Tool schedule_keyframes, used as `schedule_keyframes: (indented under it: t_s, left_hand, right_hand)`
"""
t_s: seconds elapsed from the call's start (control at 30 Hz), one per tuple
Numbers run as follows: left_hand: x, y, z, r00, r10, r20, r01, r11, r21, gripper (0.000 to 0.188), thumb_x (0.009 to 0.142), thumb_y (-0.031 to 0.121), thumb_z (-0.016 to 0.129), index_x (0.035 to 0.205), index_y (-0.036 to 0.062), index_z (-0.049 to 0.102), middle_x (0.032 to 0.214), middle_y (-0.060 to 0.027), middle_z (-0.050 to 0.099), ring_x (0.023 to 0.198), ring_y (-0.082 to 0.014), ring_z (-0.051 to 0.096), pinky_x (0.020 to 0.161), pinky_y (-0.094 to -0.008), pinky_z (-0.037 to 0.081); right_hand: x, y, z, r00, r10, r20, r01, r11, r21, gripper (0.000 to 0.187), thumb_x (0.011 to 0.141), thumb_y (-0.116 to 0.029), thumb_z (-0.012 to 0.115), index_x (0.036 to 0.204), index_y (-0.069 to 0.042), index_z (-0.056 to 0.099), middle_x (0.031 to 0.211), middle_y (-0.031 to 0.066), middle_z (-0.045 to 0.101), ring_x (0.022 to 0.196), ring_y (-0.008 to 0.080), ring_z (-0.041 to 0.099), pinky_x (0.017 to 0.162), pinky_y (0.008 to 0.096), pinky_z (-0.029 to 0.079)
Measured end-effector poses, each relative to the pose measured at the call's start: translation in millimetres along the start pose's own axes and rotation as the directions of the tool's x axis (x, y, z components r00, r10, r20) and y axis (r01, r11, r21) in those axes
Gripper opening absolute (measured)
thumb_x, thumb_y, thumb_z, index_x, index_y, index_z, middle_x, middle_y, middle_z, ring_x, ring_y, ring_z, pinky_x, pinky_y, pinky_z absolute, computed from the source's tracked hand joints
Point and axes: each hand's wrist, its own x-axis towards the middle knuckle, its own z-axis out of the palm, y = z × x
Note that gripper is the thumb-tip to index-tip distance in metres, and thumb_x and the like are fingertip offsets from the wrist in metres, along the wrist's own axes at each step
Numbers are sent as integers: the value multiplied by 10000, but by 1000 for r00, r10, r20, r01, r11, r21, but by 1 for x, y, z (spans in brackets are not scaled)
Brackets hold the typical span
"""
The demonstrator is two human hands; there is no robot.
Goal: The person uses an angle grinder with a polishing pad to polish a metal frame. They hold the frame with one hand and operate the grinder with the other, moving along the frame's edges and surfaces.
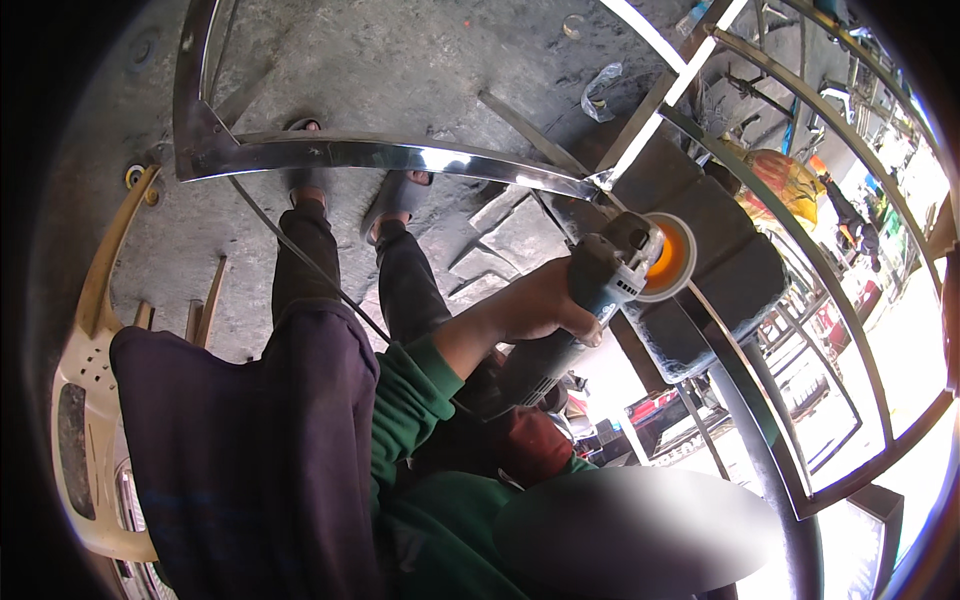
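Observation:
My left hand (535, 300), bare below a green sleeve (415, 400), is closed round the body of an angle grinder (600, 270). An orange disc (680, 257) with a pale rim sits at the grinder's head. It is close to the corner of a metal frame (400, 157), where a shiny curved bar meets straight bars; I cannot tell whether it touches. A red piece (540, 445), perhaps a glove or cloth, lies by the grinder's rear end. My right hand cannot be made out there; a blurred grey oval covers part of the lower right.
A dark blocky support (690, 200) stands under the frame. Curved metal bars (830, 270) sweep across the right side. A beige plastic chair (85, 430) stands at left. A cable (290, 245) runs past two sandalled feet. A metal strip (525, 130) lies on the grey floor (390, 60).

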Motion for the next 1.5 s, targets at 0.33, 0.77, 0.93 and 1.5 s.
schedule_keyframes:
  t_s: [0.33,0.77,0.93,1.5]
  left_hand:
    - [13,-9,-38,987,-46,-152,43,999,-25,404,678,153,806,1041,17,692,901,-75,709,822,-181,682,816,-347,549]
    - [-3,11,4,998,-45,44,38,987,156,628,618,162,845,1200,24,652,1009,-93,689,921,-216,671,862,-379,550]
    - [0,18,1,1000,-27,10,25,986,167,670,613,144,843,1236,18,632,1007,-94,680,924,-222,665,865,-377,547]
    - [16,1,-32,993,-26,-117,41,990,133,529,653,149,831,1145,31,676,967,-70,687,909,-205,671,860,-389,551]
  right_hand:
    - [9,4,0,1000,-20,-23,20,1000,-2,226,1066,-252,563,1158,-62,644,847,-15,590,773,159,583,757,342,530]
    - [8,3,3,999,-31,-37,31,1000,-3,214,1061,-247,554,1132,-63,639,851,-5,593,785,164,590,768,343,536]
    - [8,2,2,998,-37,-44,36,999,-9,210,1059,-245,551,1122,-64,637,852,-1,595,790,166,592,772,343,539]
    - [14,-6,-1,998,-38,-41,37,999,-12,198,1053,-238,540,1088,-66,631,857,13,599,806,172,602,787,344,547]
